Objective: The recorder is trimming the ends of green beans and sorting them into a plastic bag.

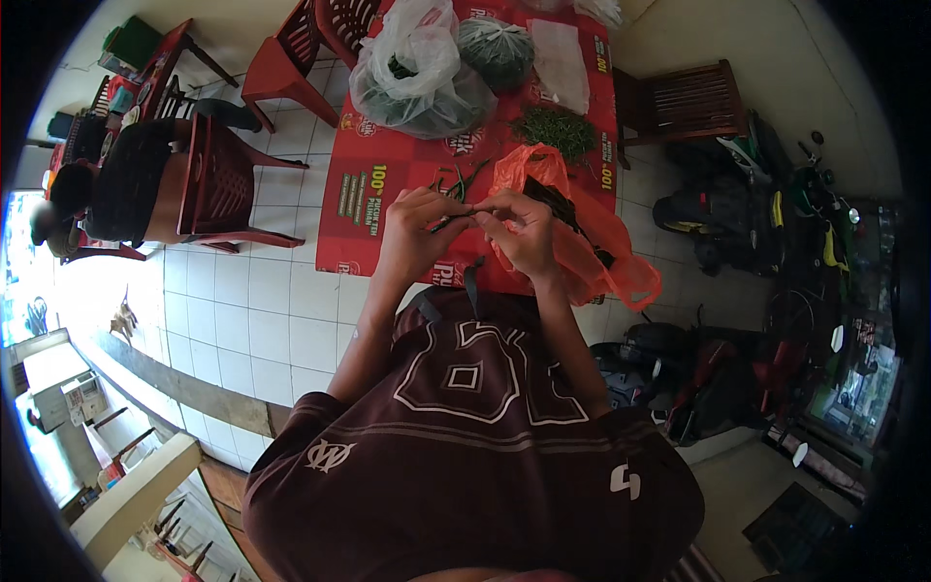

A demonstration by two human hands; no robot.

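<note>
Both my hands meet over the near part of the table, pinching a thin dark green pod (441, 225), apparently a long bean. My left hand (416, 231) grips it on one side. Fingertips of my right hand (522, 231) close on its other end. Just beyond lie a few loose green pods (460, 186) on the red printed tablecloth (349, 233). To the right, an orange plastic bag (607, 273) lies open, with dark, long stalk-like produce (560, 204) inside. Behind the bag spreads a heap of short green pieces (556, 134).
Farther back stand a large clear plastic bag of greens (429, 102), a tied bag (497, 54) and a pale flat sheet (560, 65). A person (138, 178) sits on a red chair (222, 174) to the left. Motorcycles (734, 218) stand right; a cat (124, 320) is on the floor.
</note>
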